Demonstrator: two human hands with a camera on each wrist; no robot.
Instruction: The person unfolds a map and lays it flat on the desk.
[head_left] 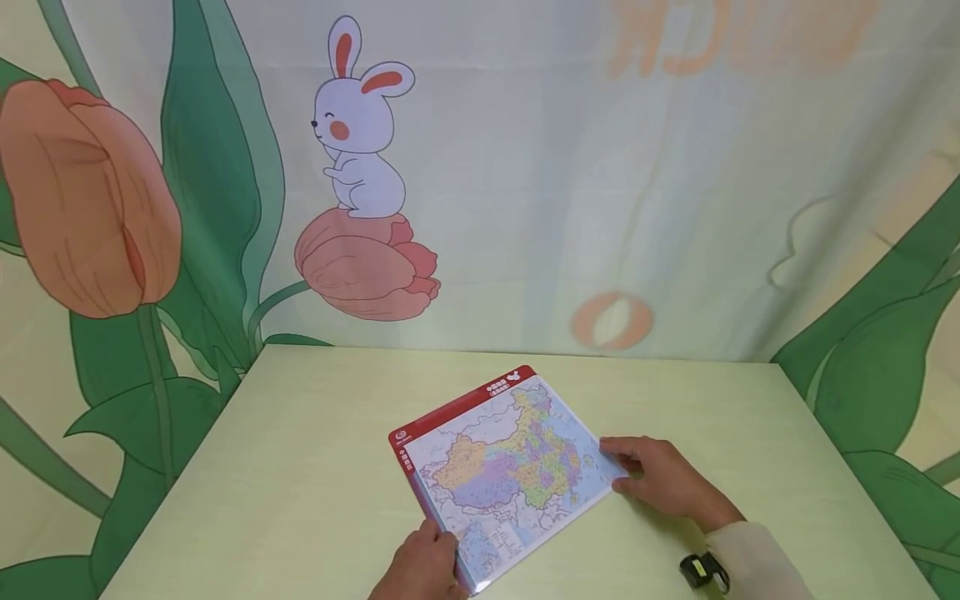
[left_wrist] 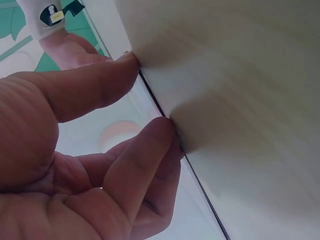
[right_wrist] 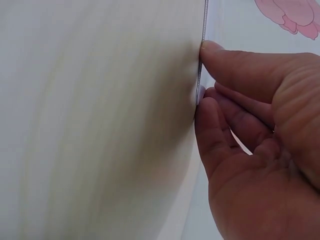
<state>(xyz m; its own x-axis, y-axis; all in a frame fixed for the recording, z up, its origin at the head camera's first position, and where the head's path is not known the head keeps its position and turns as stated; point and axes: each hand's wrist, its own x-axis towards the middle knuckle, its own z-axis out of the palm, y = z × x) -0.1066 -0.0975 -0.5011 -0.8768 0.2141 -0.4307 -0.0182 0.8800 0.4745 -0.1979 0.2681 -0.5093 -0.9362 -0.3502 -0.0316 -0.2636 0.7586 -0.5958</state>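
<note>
A flat map board (head_left: 517, 467) lies at a slant low over the table, showing a coloured map of China with a red band along its top and left side. At its lower left edge, my left hand (head_left: 423, 562) grips the rim with curled fingers. My right hand (head_left: 663, 475) holds the opposite right corner between thumb and fingers. In the left wrist view the board's edge (left_wrist: 204, 190) is a thin dark line against the left thumb and fingertips. The right wrist view has the right thumb and fingers at the board's thin edge (right_wrist: 205, 20).
The pale table (head_left: 300, 467) extends around the board on all sides. Behind it hangs a curtain (head_left: 510, 208) printed with a rabbit, tulips and leaves. A small black device (head_left: 701, 570) is worn at the right wrist by a light sleeve (head_left: 753, 562).
</note>
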